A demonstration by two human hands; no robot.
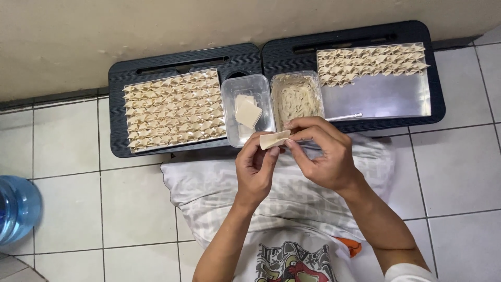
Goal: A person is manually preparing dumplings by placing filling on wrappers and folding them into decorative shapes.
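A pale dough wrapper, folded over, is pinched between my left hand and my right hand above a checked pillow on my lap. Just beyond the hands stand two clear plastic tubs: the left tub holds square wrappers, the right tub holds a pale filling. A metal tray on the left is packed with several rows of folded dumplings. Another metal tray on the right has folded dumplings only along its far edge.
Both trays rest on two low black tables against a beige wall. A thin utensil lies at the right tray's near-left corner. A blue water bottle stands on the white tiled floor at far left.
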